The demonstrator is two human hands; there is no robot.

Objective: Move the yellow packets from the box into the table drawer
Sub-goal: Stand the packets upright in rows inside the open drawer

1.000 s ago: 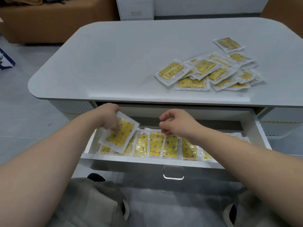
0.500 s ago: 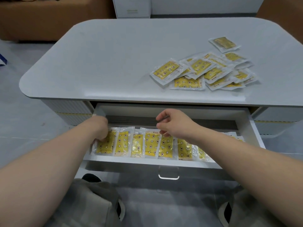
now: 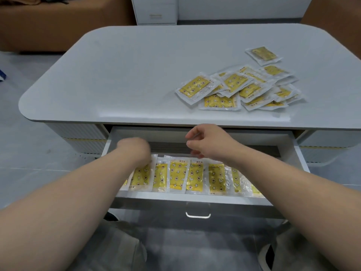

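Note:
The open white drawer point(image 3: 195, 199) under the table holds a row of yellow packets point(image 3: 178, 174) standing side by side. My left hand point(image 3: 134, 151) is blurred and rests knuckles-up on the top edge of the leftmost packets; its fingers are hidden. My right hand point(image 3: 208, 142) hovers over the middle of the drawer with loosely curled fingers and nothing in it. A loose pile of yellow packets point(image 3: 234, 89) lies on the right side of the grey tabletop point(image 3: 127, 75). No box is in view.
A metal handle point(image 3: 197, 215) sits on the drawer front, just above my knees. A brown sofa point(image 3: 58, 26) and a white cabinet point(image 3: 156, 10) stand behind the table. One packet point(image 3: 263, 54) lies apart at the pile's far end.
My left hand has set the packet it carried down at the left end of the drawer row and shifted slightly right. The right hand has barely moved.

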